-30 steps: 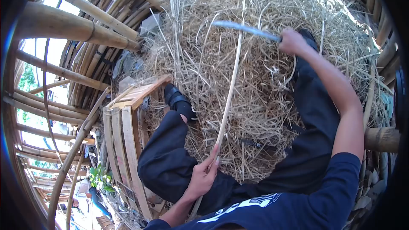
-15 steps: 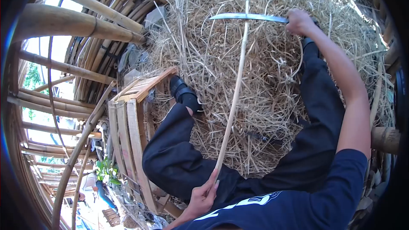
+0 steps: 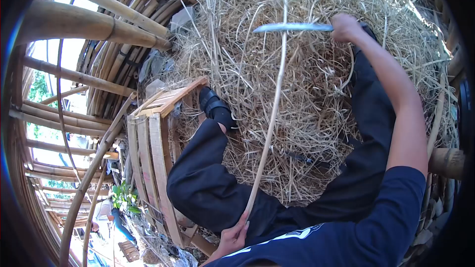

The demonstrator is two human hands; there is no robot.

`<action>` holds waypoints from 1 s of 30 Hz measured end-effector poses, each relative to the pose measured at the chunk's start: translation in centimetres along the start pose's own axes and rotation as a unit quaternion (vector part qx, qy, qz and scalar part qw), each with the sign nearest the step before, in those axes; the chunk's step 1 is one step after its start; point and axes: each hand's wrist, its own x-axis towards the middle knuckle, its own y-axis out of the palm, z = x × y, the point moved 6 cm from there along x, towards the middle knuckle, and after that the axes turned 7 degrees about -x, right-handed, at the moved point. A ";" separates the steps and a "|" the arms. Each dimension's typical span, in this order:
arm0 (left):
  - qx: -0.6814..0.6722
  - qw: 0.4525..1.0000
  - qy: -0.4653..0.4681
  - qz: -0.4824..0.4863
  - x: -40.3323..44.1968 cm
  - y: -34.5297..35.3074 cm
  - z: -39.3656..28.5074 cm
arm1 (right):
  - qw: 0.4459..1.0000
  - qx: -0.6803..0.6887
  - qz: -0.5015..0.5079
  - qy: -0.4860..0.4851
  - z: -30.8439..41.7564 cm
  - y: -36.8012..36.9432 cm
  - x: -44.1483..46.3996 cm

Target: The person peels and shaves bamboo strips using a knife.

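- Strip, pale, long: slanting above shavings, between the legs.
- Left hand: grip closed on the strip's near end.
- Right hand: grip closed around the knife.
- Knife: crossing the strip's far part; whether touching, cannot tell.
- Crate, slatted wood: left of the legs.

A slatted wooden crate sits near a leafy green plant. Thick bamboo poles extend toward stacked bamboo lengths, while a person in blue trousers appears in the sunlit background.
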 end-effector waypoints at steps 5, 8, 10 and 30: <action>-0.027 1.000 0.012 0.009 0.7 0.8 0.3 | 0.991 0.126 -0.009 0.044 -0.2 -2.4 -3.0; -0.027 1.000 0.012 0.008 0.5 0.2 1.7 | 0.994 0.083 0.032 -0.061 2.6 1.9 -4.8; -0.020 1.000 0.002 0.013 -0.1 0.3 2.1 | 0.984 0.018 0.026 -0.174 5.8 2.3 -7.5; 0.015 0.992 0.101 0.070 0.0 1.0 1.8 | 0.822 0.381 -0.193 0.376 -20.7 2.9 0.0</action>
